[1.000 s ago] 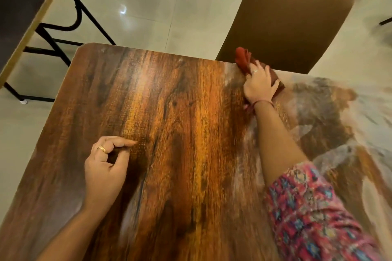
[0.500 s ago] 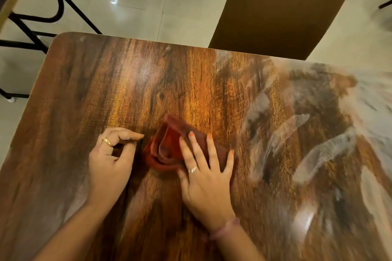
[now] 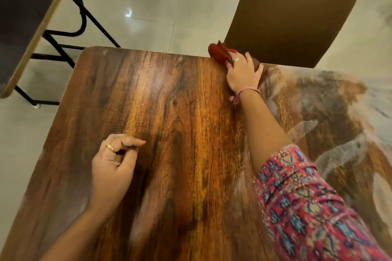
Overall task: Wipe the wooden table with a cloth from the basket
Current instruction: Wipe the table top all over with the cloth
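The wooden table fills the lower view, dark and glossy on its left half, smeared with white streaks on its right half. My right hand is stretched to the far edge and presses a bunched red cloth flat against the tabletop, part of the cloth poking past the edge. My left hand rests on the near left of the table, fingers curled with thumb and forefinger almost touching, holding nothing. No basket is in view.
A brown padded chair stands just beyond the far edge, right behind the cloth. A second table with a black metal frame is at the upper left. Pale glossy floor tiles lie between them.
My right hand has swept the red cloth from the near middle of the table, beside my left hand, out to the far edge. My left hand has stayed in place.
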The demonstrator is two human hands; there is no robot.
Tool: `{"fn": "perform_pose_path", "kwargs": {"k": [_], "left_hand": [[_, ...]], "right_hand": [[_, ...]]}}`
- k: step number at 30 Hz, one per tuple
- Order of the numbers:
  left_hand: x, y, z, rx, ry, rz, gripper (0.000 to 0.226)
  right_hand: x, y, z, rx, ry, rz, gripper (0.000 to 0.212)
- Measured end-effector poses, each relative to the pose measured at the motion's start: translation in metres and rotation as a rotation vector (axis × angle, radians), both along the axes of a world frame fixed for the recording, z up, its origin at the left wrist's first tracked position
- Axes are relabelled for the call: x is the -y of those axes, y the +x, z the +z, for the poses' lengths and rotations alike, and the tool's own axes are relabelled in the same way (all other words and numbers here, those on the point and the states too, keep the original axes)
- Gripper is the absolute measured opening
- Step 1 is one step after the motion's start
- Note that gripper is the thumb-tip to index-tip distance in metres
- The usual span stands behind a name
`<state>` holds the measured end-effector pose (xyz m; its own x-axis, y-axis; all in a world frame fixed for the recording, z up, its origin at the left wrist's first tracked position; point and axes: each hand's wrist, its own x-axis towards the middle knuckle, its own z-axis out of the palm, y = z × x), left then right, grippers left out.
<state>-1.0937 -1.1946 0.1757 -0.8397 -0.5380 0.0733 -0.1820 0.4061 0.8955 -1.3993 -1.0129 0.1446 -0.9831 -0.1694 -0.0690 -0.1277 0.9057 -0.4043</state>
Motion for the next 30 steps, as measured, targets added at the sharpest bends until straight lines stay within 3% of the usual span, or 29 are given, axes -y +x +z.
{"fn": "perform_pose_path", "kwargs": {"k": [5, 11, 14, 18, 25, 30], "left_hand": [[0.005, -0.003, -0.003, 0.015, -0.004, 0.013, 0.045], [-0.015, -0.013, -0.011, 0.013, 0.014, -0.035, 0.031], [-0.028, -0.018, -0.014, 0.020, 0.009, -0.068, 0.033], [-0.038, -0.019, -0.012, 0.050, 0.013, -0.103, 0.038], [-0.038, -0.015, -0.012, 0.020, -0.024, -0.094, 0.038], [-0.035, -0.006, -0.003, 0.013, -0.040, -0.069, 0.031]], "right_hand": [[-0.047, 0.097, -0.009, -0.082, 0.006, 0.058, 0.043], [-0.099, 0.297, -0.007, -0.028, 0.130, 0.037, 0.059], [-0.108, 0.333, -0.007, 0.017, 0.184, 0.091, 0.067], [-0.114, 0.265, -0.003, -0.023, 0.083, 0.055, 0.058], [-0.128, 0.008, -0.002, -0.017, -0.007, -0.101, 0.050], [-0.115, -0.042, 0.000, 0.041, -0.015, -0.243, 0.042]]}}
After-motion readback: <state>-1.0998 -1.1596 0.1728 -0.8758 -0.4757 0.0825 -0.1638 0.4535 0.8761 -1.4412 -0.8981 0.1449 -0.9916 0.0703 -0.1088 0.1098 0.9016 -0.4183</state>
